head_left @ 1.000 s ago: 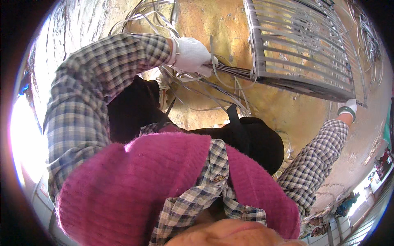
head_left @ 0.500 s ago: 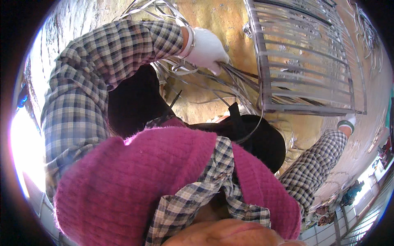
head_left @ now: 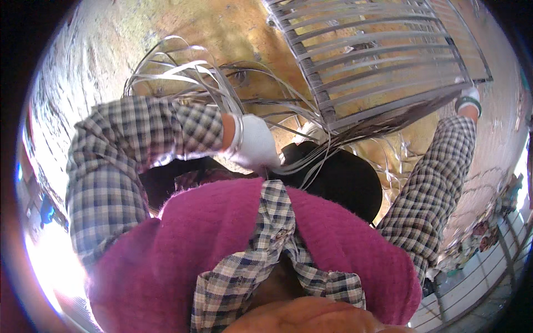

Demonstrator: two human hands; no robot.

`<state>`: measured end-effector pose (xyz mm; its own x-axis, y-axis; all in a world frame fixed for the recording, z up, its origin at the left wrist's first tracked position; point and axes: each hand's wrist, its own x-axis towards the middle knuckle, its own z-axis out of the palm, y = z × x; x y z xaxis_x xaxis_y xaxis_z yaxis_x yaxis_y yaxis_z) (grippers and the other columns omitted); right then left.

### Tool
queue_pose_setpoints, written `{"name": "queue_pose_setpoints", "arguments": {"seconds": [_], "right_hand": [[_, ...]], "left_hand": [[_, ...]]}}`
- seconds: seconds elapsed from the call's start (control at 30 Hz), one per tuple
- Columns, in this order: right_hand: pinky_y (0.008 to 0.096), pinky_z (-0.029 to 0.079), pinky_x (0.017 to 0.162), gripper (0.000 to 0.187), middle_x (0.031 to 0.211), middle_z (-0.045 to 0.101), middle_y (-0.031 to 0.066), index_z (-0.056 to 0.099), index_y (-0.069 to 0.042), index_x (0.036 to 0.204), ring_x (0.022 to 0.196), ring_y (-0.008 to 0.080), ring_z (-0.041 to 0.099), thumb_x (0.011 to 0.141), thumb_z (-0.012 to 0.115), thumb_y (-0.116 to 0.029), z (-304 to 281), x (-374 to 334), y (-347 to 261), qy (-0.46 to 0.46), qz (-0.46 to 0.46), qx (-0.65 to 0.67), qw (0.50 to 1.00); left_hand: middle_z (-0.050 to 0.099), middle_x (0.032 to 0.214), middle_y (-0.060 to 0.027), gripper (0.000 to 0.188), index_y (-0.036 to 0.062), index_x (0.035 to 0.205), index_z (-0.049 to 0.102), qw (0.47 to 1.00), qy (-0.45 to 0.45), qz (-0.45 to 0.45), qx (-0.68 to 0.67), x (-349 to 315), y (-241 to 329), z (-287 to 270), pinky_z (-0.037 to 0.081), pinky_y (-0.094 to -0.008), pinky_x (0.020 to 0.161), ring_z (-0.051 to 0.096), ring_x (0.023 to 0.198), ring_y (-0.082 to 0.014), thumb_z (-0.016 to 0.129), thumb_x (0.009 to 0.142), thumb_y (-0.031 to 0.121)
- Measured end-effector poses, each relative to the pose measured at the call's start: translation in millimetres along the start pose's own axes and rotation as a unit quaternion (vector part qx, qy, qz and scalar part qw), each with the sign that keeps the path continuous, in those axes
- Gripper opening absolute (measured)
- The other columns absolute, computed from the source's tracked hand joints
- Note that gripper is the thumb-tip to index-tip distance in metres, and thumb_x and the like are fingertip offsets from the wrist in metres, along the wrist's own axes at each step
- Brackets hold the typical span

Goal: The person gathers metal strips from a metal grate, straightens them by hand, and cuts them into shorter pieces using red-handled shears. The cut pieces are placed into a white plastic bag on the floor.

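Note:
My left hand (head_left: pixel 254 143), in a white glove, is closed around a bundle of flat grey strips (head_left: pixel 313 157) close to my lap. The bundle runs right, to the near edge of a rectangular frame (head_left: pixel 314 77). Dark and pale strips cross this frame in spaced rows, and its left side is wrapped in grey strip. At the frame's near right corner is my right hand (head_left: pixel 471 94), also gloved in white, with a dark green band at the wrist. It grips that corner; its fingers are mostly hidden.
Loose strips (head_left: pixel 194 69) curl in a tangle left of the frame, over a worn yellowish floor (head_left: pixel 233 33). My dark-clad knee (head_left: pixel 347 183) is just below the frame's near edge. More thin strips (head_left: pixel 391 166) trail beside it. A metal grating (head_left: pixel 488 266) shows at lower right.
My left hand has drawn the strip bundle back toward my body. The frame has turned and shifted up and left in view. My right hand appears higher, at the frame's corner.

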<state>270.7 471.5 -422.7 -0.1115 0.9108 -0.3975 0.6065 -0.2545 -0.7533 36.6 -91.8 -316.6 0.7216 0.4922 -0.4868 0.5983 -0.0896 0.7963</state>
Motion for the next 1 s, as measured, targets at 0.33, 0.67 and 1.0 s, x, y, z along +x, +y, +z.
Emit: {"name": "queue_pose_setpoints", "arguments": {"seconds": [0.33, 0.67, 1.0], "right_hand": [[0.0386, 0.044, 0.078, 0.044, 0.098, 0.062, 0.0082, 0.054, -0.008, 0.117, 0.087, 0.0234, 0.057, 0.087, 0.053, -0.039, 15, 5, -13, 0.005, -0.042, -0.003, 0.999], [0.0376, 0.044, 0.077, 0.044, 0.097, 0.062, 0.0079, 0.055, -0.006, 0.115, 0.086, 0.0228, 0.057, 0.086, 0.054, -0.04, 14, 24, -12, 0.005, -0.053, -0.011, 0.999], [0.0366, 0.044, 0.076, 0.045, 0.095, 0.062, 0.0076, 0.057, -0.005, 0.113, 0.085, 0.0222, 0.056, 0.086, 0.054, -0.04, 2, 28, -8, 0.006, -0.042, -0.023, 0.999]], "left_hand": [[0.059, 0.066, -0.0116, 0.017, 0.0151, 0.089, 0.058, 0.991, 0.087, -0.089, 0.048, -21, 36, 5, 0.047, -0.0442, 0.052, 0.061, 0.063, -0.0328, 0.058, 0.075, 0.026], [0.059, 0.068, -0.0156, 0.036, 0.0072, 0.091, 0.056, 0.937, 0.213, -0.266, -0.082, -67, 40, 37, 0.047, -0.0445, 0.063, 0.06, 0.07, -0.0359, 0.055, 0.084, 0.043], [0.06, 0.069, -0.0114, 0.022, 0.0088, 0.085, 0.054, 0.974, 0.09, -0.207, 0.025, -57, 28, 32, 0.048, -0.043, 0.056, 0.062, 0.067, -0.033, 0.059, 0.078, 0.029]]}}
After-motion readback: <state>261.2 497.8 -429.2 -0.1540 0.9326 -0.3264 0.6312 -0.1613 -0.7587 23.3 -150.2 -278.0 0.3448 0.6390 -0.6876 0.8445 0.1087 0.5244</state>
